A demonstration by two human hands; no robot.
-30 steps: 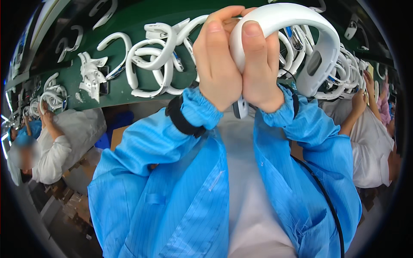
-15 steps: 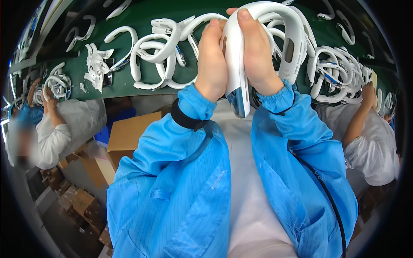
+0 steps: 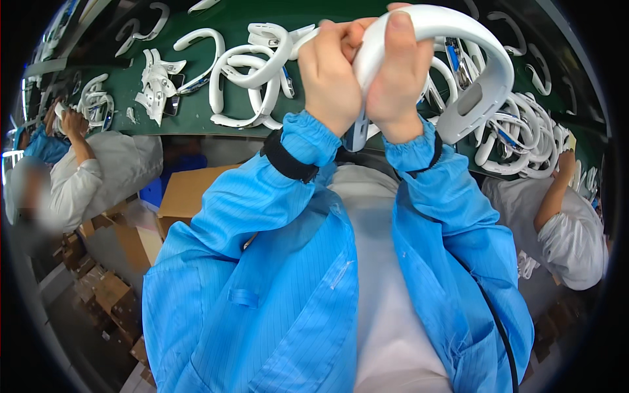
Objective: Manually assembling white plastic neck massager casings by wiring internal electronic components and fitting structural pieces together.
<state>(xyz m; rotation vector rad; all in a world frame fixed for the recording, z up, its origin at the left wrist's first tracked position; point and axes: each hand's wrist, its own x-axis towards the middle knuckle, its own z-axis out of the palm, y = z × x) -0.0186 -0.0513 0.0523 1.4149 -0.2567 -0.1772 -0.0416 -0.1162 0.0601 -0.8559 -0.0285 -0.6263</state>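
Clasping glossy white curved band [image 3: 458, 23], oval slot [image 3: 470, 99] near one end: left fingers [image 3: 327, 52], right fingers [image 3: 400, 42].

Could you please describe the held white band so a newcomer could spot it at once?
Follow the blue sleeves up to the green table, at the top centre. There the left hand and right hand hold an arched white band, with an oval slot near its right end. Unlike the similar bands lying on the table, this one is raised in the hands.

Bands [image 3: 216, 95] on table [image 3: 194, 123] left of held band [image 3: 458, 23]; pile [image 3: 527, 134] right.
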